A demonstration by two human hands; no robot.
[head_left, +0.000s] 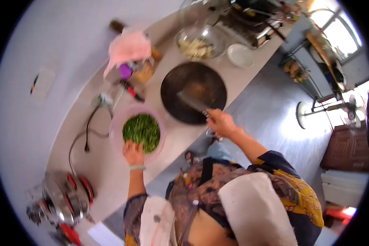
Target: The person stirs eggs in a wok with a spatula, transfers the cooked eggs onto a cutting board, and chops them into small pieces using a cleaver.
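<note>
My right hand (220, 123) is closed around the handle of a cleaver (192, 102). The cleaver's broad blade lies over a dark round chopping board (176, 88), whose surface looks wet or stained. To the left, a pale pink bowl (115, 133) holds chopped green vegetables (142, 130). My left hand (134, 153) reaches over the bowl's near rim, its fingers apart and touching the greens. The fingertips are partly hidden, and I see nothing held in them. A light band circles my left wrist.
Beyond the board stand a glass bowl (218, 41) of pale cut food and a white plate (240, 55). A stove (250, 28) is farther back. A pink cloth (129, 47), a cable (87, 133) and a steel kettle-like appliance (65, 197) line the wall side. A fan (348, 108) stands at right.
</note>
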